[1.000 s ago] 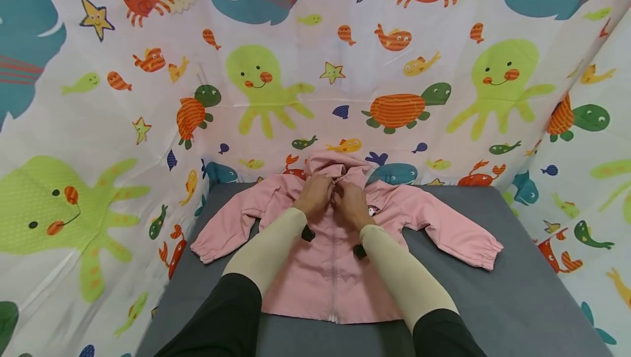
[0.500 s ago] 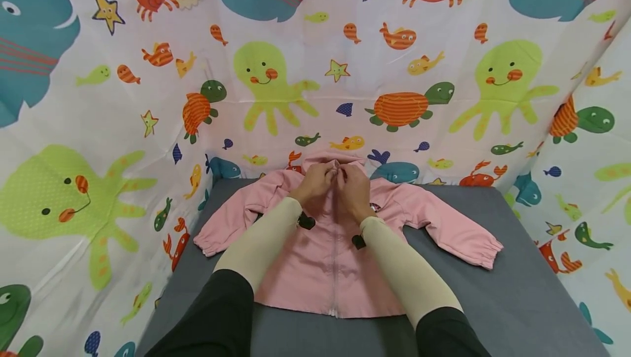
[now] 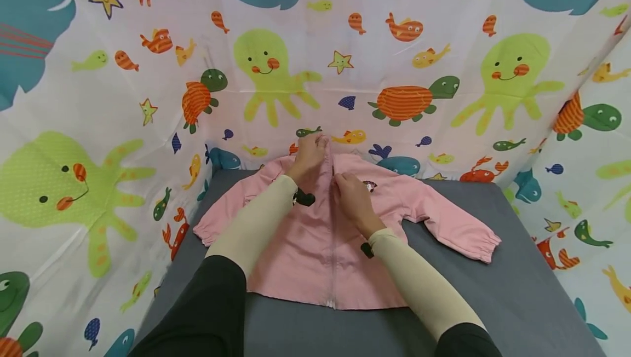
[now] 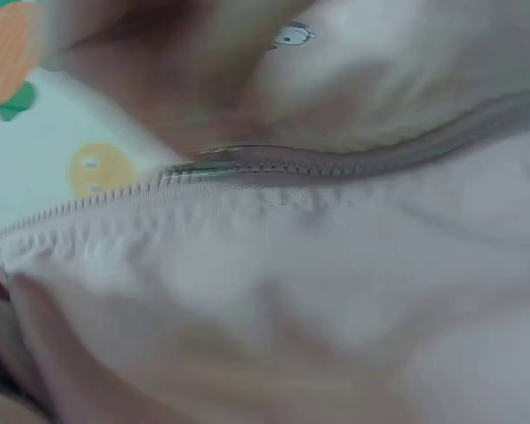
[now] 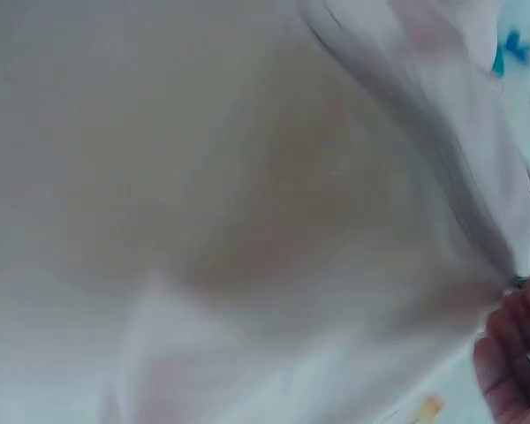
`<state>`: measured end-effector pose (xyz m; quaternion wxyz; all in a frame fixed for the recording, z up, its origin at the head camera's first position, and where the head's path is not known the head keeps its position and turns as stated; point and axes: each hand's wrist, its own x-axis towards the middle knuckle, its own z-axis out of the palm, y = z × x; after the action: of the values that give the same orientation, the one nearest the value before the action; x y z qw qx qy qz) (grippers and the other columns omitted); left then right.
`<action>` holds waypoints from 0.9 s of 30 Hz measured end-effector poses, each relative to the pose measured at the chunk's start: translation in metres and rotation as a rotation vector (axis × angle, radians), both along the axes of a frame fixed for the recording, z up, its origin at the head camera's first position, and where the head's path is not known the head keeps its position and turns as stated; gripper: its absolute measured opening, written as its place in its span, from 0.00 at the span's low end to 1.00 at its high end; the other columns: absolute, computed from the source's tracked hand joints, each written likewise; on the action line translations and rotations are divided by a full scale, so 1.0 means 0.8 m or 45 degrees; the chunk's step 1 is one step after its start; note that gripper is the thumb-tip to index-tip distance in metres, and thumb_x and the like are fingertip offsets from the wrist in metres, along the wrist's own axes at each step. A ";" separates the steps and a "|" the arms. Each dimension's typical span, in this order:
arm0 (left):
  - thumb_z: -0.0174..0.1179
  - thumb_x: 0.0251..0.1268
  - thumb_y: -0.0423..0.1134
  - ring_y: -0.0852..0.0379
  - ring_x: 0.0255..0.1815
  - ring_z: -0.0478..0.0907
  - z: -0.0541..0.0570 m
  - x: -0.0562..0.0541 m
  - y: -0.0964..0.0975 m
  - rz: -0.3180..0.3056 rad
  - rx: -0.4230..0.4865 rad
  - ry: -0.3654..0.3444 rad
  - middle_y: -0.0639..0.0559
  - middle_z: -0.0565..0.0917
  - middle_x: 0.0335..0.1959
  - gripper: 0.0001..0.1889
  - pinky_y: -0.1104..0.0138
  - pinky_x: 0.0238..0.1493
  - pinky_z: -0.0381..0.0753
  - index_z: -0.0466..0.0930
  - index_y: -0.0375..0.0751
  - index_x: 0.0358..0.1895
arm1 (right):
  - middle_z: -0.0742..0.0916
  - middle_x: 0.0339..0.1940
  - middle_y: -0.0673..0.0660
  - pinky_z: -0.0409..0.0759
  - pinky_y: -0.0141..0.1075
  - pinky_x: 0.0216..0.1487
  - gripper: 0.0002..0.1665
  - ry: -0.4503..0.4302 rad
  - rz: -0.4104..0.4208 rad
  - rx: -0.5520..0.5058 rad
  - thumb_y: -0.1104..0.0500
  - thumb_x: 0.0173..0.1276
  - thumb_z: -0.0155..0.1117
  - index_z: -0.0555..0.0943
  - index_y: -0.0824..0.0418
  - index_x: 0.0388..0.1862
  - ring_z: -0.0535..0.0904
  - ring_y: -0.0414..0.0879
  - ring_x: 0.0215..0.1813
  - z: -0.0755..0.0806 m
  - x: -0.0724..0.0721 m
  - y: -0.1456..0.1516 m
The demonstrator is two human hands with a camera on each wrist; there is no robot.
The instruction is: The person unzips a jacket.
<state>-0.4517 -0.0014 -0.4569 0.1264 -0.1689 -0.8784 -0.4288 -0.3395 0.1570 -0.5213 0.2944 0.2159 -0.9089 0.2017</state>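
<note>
A pink hooded jacket lies front up, sleeves spread, a small printed figure on its chest. At the collar my left hand pinches the top of one zip edge and holds it raised. Lower on the chest, my right hand pinches the zip slider. The left wrist view shows one row of teeth between the hands and a joined zip past the slider. In the right wrist view, curled fingertips grip at the zip line; the pull tab is mostly hidden.
The jacket rests on a grey table. Behind and at both sides hangs a white cloth printed with sea animals. Small dark devices are strapped at the wrists, over cream sleeves.
Both hands were together at the collar. The left has risen, lifting the zip edge, while the right has come down the chest towards me with the slider, parting the zip above it.
</note>
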 end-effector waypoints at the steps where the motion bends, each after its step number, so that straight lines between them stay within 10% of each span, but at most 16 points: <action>1: 0.50 0.89 0.43 0.49 0.32 0.70 -0.004 -0.018 -0.001 0.018 0.023 0.026 0.46 0.70 0.26 0.20 0.59 0.45 0.71 0.74 0.39 0.31 | 0.85 0.32 0.61 0.85 0.54 0.39 0.05 0.006 0.022 0.039 0.67 0.79 0.65 0.83 0.64 0.39 0.84 0.61 0.37 -0.001 0.009 -0.002; 9: 0.50 0.88 0.44 0.45 0.36 0.72 0.091 -0.017 0.002 0.372 0.197 -0.029 0.46 0.74 0.25 0.23 0.55 0.47 0.73 0.73 0.43 0.25 | 0.82 0.30 0.58 0.84 0.47 0.35 0.07 -0.014 0.113 0.307 0.71 0.75 0.65 0.83 0.62 0.37 0.81 0.55 0.34 -0.004 0.082 -0.018; 11: 0.51 0.87 0.47 0.44 0.41 0.78 0.090 -0.047 0.001 0.438 0.235 -0.048 0.46 0.81 0.30 0.23 0.53 0.50 0.78 0.79 0.46 0.26 | 0.82 0.29 0.57 0.83 0.45 0.34 0.06 -0.017 0.144 0.363 0.71 0.73 0.66 0.84 0.62 0.37 0.80 0.53 0.33 -0.006 0.105 -0.022; 16: 0.51 0.87 0.46 0.41 0.59 0.85 0.116 -0.049 -0.003 0.565 0.320 0.000 0.45 0.91 0.44 0.20 0.49 0.64 0.81 0.88 0.45 0.35 | 0.86 0.33 0.54 0.85 0.43 0.40 0.05 -0.010 0.278 0.499 0.67 0.69 0.70 0.84 0.59 0.40 0.82 0.51 0.36 -0.014 0.159 -0.033; 19: 0.50 0.89 0.43 0.39 0.62 0.83 0.144 -0.023 -0.006 0.614 0.359 0.012 0.42 0.92 0.49 0.19 0.54 0.67 0.79 0.89 0.38 0.42 | 0.87 0.34 0.52 0.87 0.41 0.43 0.07 -0.003 0.383 0.623 0.63 0.67 0.73 0.85 0.56 0.42 0.85 0.48 0.38 -0.015 0.185 -0.039; 27: 0.51 0.89 0.43 0.45 0.55 0.88 0.144 -0.049 -0.023 0.639 0.447 0.044 0.44 0.93 0.46 0.19 0.56 0.60 0.85 0.89 0.39 0.43 | 0.87 0.36 0.46 0.87 0.35 0.44 0.12 -0.076 0.547 0.888 0.59 0.62 0.80 0.84 0.49 0.40 0.87 0.43 0.40 -0.007 0.220 -0.049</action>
<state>-0.4911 -0.0201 -0.3414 0.2706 0.0706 -0.8029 -0.5264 -0.1635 0.1176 -0.5268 0.1283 0.4817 -0.8651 -0.0555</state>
